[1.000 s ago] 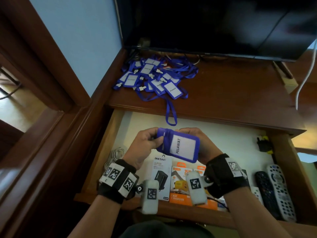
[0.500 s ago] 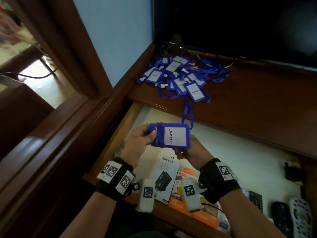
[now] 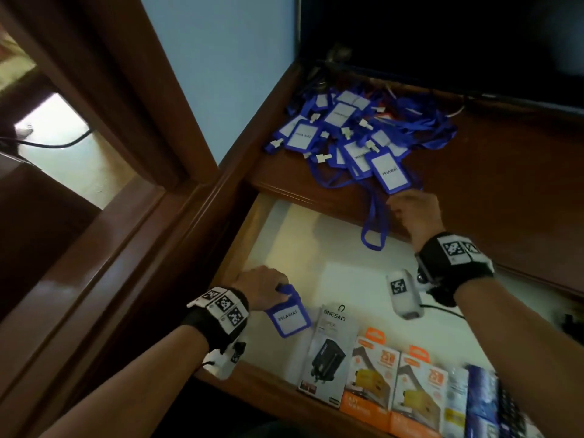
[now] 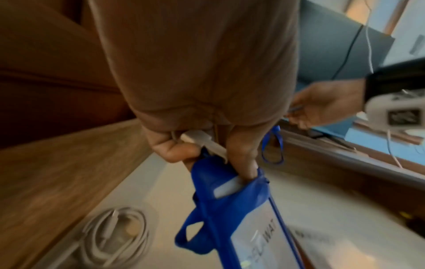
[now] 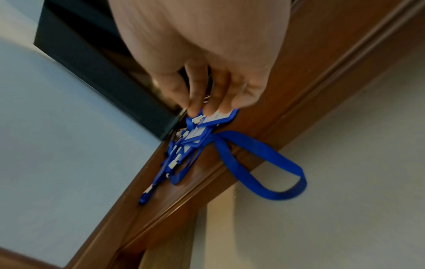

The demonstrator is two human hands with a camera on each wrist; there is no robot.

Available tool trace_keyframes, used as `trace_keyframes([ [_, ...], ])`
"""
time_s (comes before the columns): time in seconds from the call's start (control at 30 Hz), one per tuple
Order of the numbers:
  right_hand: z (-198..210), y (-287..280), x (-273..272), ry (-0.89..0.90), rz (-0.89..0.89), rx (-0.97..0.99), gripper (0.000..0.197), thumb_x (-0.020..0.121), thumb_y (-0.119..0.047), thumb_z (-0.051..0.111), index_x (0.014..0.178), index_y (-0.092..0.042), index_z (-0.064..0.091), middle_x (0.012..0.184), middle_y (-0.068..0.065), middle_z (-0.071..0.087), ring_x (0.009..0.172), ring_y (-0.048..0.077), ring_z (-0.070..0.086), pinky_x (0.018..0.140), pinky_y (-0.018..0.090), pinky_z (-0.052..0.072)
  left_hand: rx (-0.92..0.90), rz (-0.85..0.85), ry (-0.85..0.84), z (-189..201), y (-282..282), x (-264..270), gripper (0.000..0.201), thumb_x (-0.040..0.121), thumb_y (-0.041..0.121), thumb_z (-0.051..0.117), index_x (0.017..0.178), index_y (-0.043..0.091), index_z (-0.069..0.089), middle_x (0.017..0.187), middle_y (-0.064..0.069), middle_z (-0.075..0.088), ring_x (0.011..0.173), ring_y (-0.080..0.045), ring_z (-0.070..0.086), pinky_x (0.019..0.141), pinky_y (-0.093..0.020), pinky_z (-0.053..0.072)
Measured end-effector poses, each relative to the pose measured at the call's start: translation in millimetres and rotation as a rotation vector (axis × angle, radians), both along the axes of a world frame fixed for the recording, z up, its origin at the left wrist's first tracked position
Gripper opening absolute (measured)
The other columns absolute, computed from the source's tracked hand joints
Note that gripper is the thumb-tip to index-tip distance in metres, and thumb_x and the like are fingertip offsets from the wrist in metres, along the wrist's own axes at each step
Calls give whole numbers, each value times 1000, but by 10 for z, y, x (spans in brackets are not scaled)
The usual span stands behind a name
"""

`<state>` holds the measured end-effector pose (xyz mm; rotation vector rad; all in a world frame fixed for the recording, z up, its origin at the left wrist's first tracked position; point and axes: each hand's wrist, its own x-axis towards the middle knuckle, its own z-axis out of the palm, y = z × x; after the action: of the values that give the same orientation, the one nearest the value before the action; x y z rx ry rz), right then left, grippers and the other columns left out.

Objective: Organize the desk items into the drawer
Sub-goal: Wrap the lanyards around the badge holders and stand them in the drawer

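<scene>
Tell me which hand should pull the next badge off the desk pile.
Right. The right hand is already at the near edge of the badge pile on the desk, fingers touching the nearest badge. The left hand is down in the drawer, its grip full with another badge.

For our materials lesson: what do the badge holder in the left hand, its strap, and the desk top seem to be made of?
Badge holder: likely soft blue plastic with a clear window over a white card; its top bends under the left hand's grip.
Strap: flat blue woven-looking ribbon, matte; it folds into limp loops.
Desk top: dark brown wood or veneer, glossy; it reflects light, and its edge is moulded.
</scene>
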<state>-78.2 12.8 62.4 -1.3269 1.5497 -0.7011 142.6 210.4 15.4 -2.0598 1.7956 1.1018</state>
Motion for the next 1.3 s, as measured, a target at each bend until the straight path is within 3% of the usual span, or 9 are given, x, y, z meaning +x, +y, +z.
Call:
trace_keyframes([
  [0.1, -84, -289, 111, 308, 37, -231, 15, 84, -10, 58, 91, -7, 71, 104, 19, 68, 98, 32, 61, 82, 32, 43, 33, -105, -15, -147, -91, -39, 15, 91, 32, 53, 96, 19, 59, 103, -4, 65, 96, -23, 59, 85, -35, 43],
  [0.17, -139, -458, 207, 397, 84, -298, 30, 80, -15, 59, 107, -5, 65, 114, 23, 62, 108, 38, 56, 89, 37, 42, 88, -165, 24, -220, -141, -110, 16, 91, 26, 53, 96, 12, 60, 102, -10, 65, 94, -27, 59, 80, -34, 42],
  [0.27, -204, -585, 312, 591, 185, -216, 57, 80, -23, 62, 135, -18, 48, 140, 17, 42, 126, 38, 39, 99, 43, 36, 155, -250, 56, -351, -154, -227, 17, 91, 24, 54, 89, 9, 61, 100, -14, 65, 89, -30, 59, 70, -32, 42],
  [0.37, -283, -529, 335, 713, 298, -123, 66, 84, -31, 62, 144, -34, 33, 156, 6, 19, 138, 37, 20, 110, 51, 26, 176, -288, 53, -480, -148, -298, 22, 91, 27, 56, 94, 7, 64, 99, -15, 66, 89, -32, 62, 69, -32, 43],
  [0.47, -376, -409, 326, 774, 256, -162, 60, 87, -32, 58, 143, -36, 36, 157, 5, 19, 140, 35, 17, 109, 55, 22, 217, -311, 53, -571, -142, -354, 23, 92, 22, 56, 93, 1, 63, 97, -19, 65, 85, -33, 62, 68, -35, 45],
  [0.57, -409, -311, 306, 804, 133, -235, 47, 85, -29, 58, 131, -26, 49, 144, 10, 35, 130, 36, 29, 102, 54, 27, 254, -322, 36, -645, -116, -406, 17, 92, 16, 55, 96, 0, 61, 102, -21, 64, 89, -35, 63, 69, -36, 46],
  [0.7, -429, -255, 295, 856, 68, -248, 40, 86, -28, 58, 122, -13, 49, 132, 19, 39, 124, 37, 33, 101, 55, 27, 278, -297, 37, -693, -86, -499, 22, 93, 14, 53, 105, -2, 63, 109, -21, 63, 97, -36, 63, 73, -34, 47],
  [1.07, -374, -112, 119, 861, 210, -235, 32, 92, -26, 46, 119, -13, 56, 137, 17, 41, 126, 37, 34, 100, 56, 30, 232, -226, 27, -769, -68, -594, 22, 92, 10, 56, 109, -2, 62, 112, -20, 64, 99, -35, 63, 78, -33, 49],
  [1.3, -227, -106, -33, 816, 169, -98, 31, 84, -21, 64, 114, -16, 55, 128, 17, 41, 120, 38, 39, 99, 55, 32, 113, -128, 55, -856, -29, -521, 39, 84, 11, 62, 121, 10, 50, 130, -10, 33, 103, -34, 56, 91, -45, 49],
])
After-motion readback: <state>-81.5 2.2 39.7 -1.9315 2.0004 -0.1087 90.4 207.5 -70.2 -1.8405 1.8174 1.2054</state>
